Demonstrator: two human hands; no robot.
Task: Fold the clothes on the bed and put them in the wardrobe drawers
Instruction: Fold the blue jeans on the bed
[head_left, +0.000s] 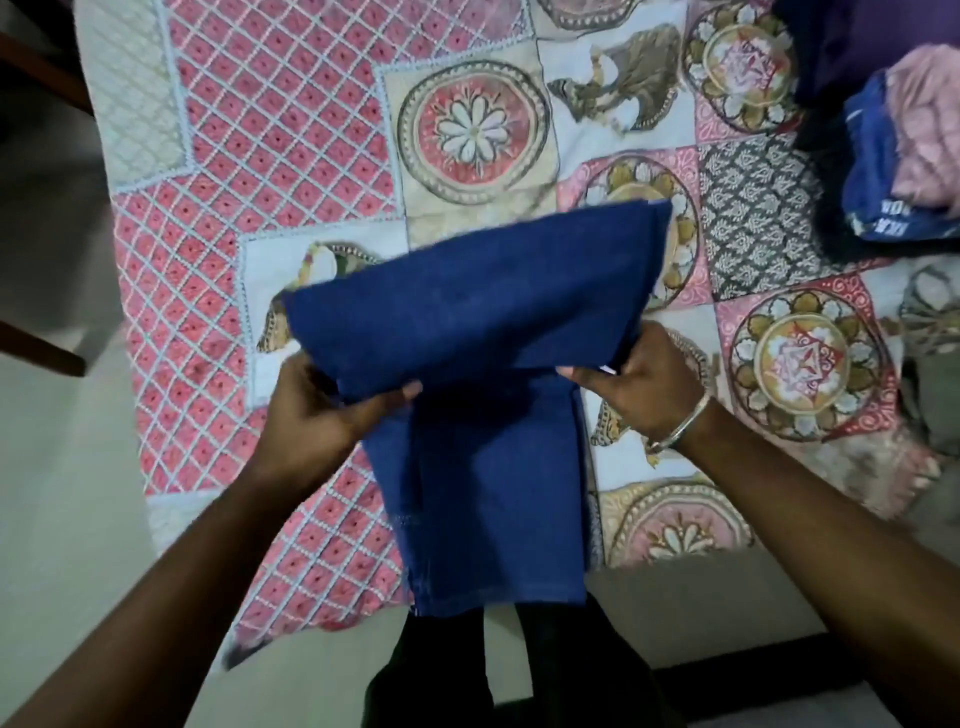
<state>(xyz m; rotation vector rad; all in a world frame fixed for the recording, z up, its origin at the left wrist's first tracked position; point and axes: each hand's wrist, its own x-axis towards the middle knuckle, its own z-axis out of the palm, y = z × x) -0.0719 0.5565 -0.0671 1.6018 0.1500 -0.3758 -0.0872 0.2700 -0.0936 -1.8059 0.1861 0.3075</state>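
- Risk of slippage: dark blue woven cloth garment (483, 364) held mid-fold above the patterned pink-and-cream quilted bed cover (291, 156), lower half hanging over the bed edge.
- Left hand (317, 410) and right hand (644, 384) each with a grip pinching the fold line, thumbs on top.
- Uneven pull likely to skew the crease.
- Pile of blue and pink clothes (893, 171) well apart at the far right, not yet folded.
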